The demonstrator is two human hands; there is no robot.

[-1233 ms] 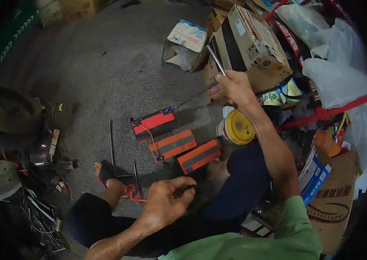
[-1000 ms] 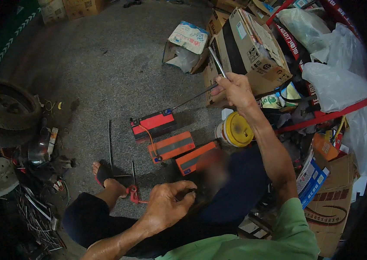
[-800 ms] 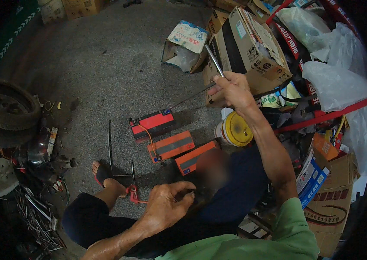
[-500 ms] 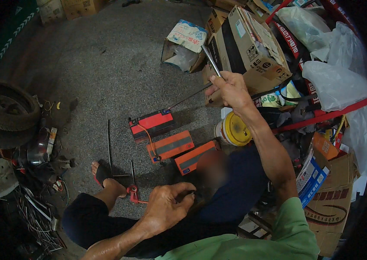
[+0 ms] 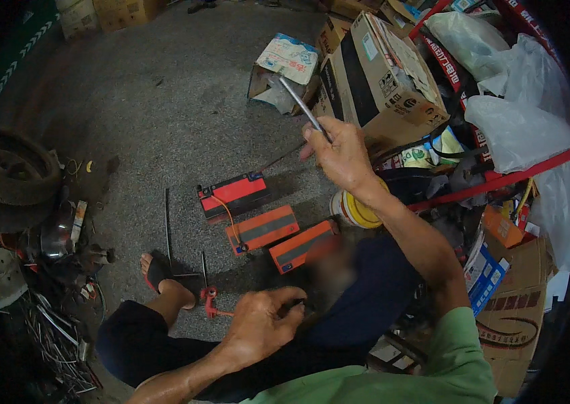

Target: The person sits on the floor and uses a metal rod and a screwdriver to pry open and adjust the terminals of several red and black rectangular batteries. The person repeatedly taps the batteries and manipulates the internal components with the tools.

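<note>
The right hand (image 5: 344, 158) has its grip wrapped tight around the near end of a shiny metal rod (image 5: 302, 104), while the left hand (image 5: 265, 325) curls with finger and thumb close together, too dark between for me to tell if that grip holds anything. Under them is a rough grey floor (image 5: 164, 128) with one red block (image 5: 241, 193) and two orange blocks (image 5: 263, 229), and big cardboard boxes (image 5: 393, 77) sit to the right. The long, straight rod is up in the air past the blocks, slanting away and left.
</note>
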